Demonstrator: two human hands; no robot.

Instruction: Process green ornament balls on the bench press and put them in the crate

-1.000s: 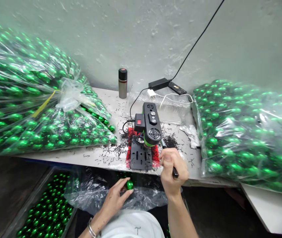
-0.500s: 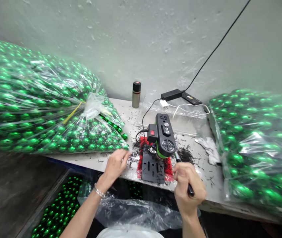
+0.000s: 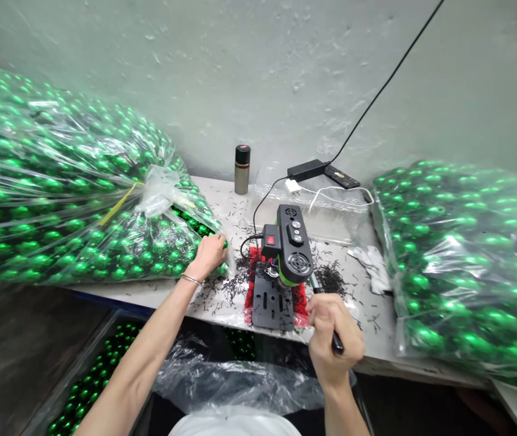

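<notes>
Grey wall (image 3: 258, 79) behind two bags of green balls (image 3: 426, 336) on a pale surface (image 3: 216, 198); black machine (image 3: 295, 242) between. Right hand (image 3: 336, 333): wrapped around the lever (image 3: 338, 346). Left hand (image 3: 210, 253): at the left bag (image 3: 58, 181), beside a ball (image 3: 225, 244), grip unclear. Likely step: picking it out; next move calls for a firm pinch. No legible writing.

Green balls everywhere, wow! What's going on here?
A person's right hand grips a black handle at the side of a small black machine. The left hand is at the open end of the left bag, by some green balls; whether the fingers hold one is hard to tell. Another full bag sits on the right, and black bits lie around the machine.
</notes>
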